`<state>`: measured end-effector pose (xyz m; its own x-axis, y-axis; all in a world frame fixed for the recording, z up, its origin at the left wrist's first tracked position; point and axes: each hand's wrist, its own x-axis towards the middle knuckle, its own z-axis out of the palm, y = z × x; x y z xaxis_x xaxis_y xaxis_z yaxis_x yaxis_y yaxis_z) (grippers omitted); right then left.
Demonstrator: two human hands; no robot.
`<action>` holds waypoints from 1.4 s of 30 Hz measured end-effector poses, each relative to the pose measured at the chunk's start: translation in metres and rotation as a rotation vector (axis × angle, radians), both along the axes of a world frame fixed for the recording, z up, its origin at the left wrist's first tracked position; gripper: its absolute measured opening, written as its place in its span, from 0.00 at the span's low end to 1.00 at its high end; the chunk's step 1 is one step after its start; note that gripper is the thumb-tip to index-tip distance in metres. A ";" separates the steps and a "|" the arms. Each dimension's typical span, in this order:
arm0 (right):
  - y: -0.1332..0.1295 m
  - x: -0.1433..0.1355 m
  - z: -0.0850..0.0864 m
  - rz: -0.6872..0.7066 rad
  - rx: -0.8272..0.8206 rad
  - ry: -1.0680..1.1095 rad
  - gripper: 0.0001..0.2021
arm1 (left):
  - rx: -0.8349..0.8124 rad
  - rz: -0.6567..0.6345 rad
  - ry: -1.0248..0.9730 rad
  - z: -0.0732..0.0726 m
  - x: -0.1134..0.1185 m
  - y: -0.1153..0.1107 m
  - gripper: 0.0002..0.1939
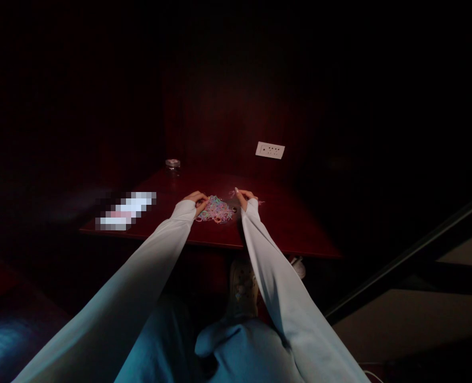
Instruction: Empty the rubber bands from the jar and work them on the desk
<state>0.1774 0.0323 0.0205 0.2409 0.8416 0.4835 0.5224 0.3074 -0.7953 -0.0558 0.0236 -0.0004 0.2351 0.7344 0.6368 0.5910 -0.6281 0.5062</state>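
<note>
The room is very dark, and a dark red wall (220, 127) stands behind a shiny red table (300, 229). On the table, between my two hands, is a pile of little bands (216, 210), pink, purple, green and blue, all mixed up. My left hand (196, 199) is at the left side of the pile, with its fingers bent in and their tips touching the bands there. My right hand (247, 197) is up just past the right side of the pile, with the thumb pointing away from me. Some pink bits (232, 193) show by the thumb tip, close to the pile's far right side. My hands look small in this dim light, so I cannot tell if the fingers of either one are pinched on a band.

A clear jar (173, 168) stands behind the pile and to its left. A bright patch (128, 210), blurred into squares, is well to the left of the pile. The white wall socket (270, 150) is behind the pile and to its right. My white sleeves (156, 266) come in from the near side of the pile. Below the pile, nearer to me, are a shoe with holes (243, 284) and my blue pants (247, 351).
</note>
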 end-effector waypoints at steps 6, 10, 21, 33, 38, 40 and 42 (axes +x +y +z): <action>-0.003 -0.003 -0.006 0.089 -0.007 -0.073 0.20 | 0.005 0.003 0.000 -0.001 0.000 0.002 0.11; -0.005 -0.014 -0.013 0.245 0.003 -0.193 0.16 | 0.001 0.009 0.007 -0.002 0.001 0.003 0.11; -0.001 -0.013 -0.016 0.225 0.001 -0.246 0.12 | -0.002 -0.003 0.011 -0.004 0.001 0.004 0.12; -0.004 -0.006 -0.007 0.064 0.040 -0.176 0.19 | -0.010 -0.021 -0.008 -0.003 0.000 0.002 0.14; -0.006 0.041 -0.003 -0.404 0.017 -0.123 0.19 | -0.024 -0.017 -0.003 -0.004 -0.002 0.001 0.12; -0.006 0.064 -0.003 -0.522 -0.043 -0.125 0.17 | -0.035 -0.012 0.006 -0.004 -0.003 0.002 0.12; -0.004 0.083 -0.004 -0.552 -0.102 -0.177 0.15 | -0.046 -0.003 0.012 -0.003 -0.004 0.002 0.11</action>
